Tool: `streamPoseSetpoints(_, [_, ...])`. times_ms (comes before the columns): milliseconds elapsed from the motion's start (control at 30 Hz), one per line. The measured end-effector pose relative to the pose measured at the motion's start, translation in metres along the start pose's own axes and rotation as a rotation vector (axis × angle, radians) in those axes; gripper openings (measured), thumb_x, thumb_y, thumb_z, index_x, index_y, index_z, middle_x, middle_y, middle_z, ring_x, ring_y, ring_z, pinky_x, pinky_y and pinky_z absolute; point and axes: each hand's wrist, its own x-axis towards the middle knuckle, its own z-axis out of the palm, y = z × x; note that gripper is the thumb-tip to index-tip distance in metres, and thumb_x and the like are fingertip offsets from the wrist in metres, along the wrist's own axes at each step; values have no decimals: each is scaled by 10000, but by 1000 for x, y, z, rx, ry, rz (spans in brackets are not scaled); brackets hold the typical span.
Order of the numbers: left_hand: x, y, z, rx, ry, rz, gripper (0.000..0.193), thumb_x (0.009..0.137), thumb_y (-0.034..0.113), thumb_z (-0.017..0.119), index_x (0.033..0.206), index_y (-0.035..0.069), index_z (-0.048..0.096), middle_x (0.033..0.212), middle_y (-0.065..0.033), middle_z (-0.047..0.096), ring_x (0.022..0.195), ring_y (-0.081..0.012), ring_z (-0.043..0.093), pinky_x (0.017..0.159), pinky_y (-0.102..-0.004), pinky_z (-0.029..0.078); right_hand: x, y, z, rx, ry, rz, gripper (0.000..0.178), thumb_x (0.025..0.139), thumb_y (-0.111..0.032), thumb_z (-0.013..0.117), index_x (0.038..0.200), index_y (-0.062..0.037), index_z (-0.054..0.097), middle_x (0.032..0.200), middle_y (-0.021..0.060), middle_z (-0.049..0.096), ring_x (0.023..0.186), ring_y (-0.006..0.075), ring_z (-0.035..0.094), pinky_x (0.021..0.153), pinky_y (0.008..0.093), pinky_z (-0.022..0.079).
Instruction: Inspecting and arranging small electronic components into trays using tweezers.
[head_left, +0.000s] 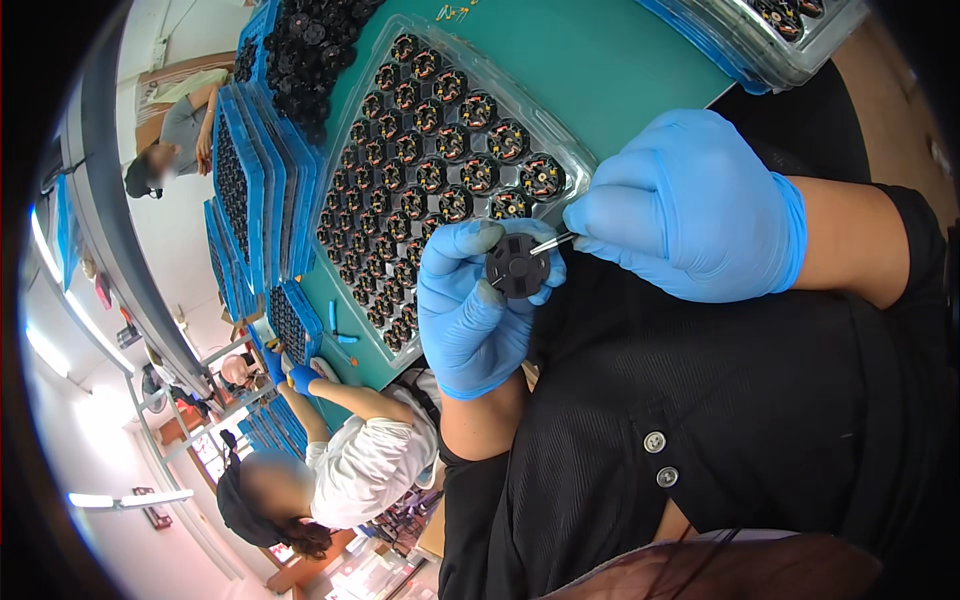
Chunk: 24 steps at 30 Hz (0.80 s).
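My left hand (pixel 470 310), in a blue glove, grips a round black plastic part (pixel 518 266) by its edge, with the part's flat face turned up. My right hand (pixel 685 210), also gloved in blue, is closed around a pair of metal tweezers (pixel 552 243). The tips of the tweezers reach the upper right of the black part. Just beyond my hands lies a clear plastic tray (pixel 575 165) with rows of round black assemblies (pixel 480 174), which show copper-coloured and yellow bits inside.
A green table (pixel 600 60) bears the tray. Stacked blue trays (pixel 300 180) and a heap of black parts (pixel 310 50) stand at the far left. Blue-handled pliers (pixel 340 325) lie beyond the tray. A co-worker in white (pixel 365 460) sits at the left; another clear tray (pixel 800 60) is upper right.
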Motion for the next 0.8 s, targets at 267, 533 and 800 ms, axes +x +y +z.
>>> streamPoseSetpoints(267, [-1,0,-4,-84,-21,1,422,859,146,726,1209,-2,541,1128,-264,613,926,-320,654,774,-356,564,1,-2,-1,4,18,38,224,687,-98,782,850,-69,630,690,45,584,583,238,581,514,360,417])
streamPoseSetpoints(533, [-2,-2,-5,-41,-17,-9,411,855,112,726,1203,-2,538,1150,-275,604,974,-322,659,841,-386,568,-1,-8,-1,34,-61,35,237,670,-106,788,844,-68,631,727,41,608,601,241,593,534,358,436])
streamPoseSetpoints(800, [-2,0,-4,-43,31,-18,396,865,86,708,1205,-24,537,1146,-271,607,979,-305,658,844,-367,564,1,-9,-2,12,-70,46,216,703,-110,766,870,-65,637,718,48,601,607,246,589,534,353,429])
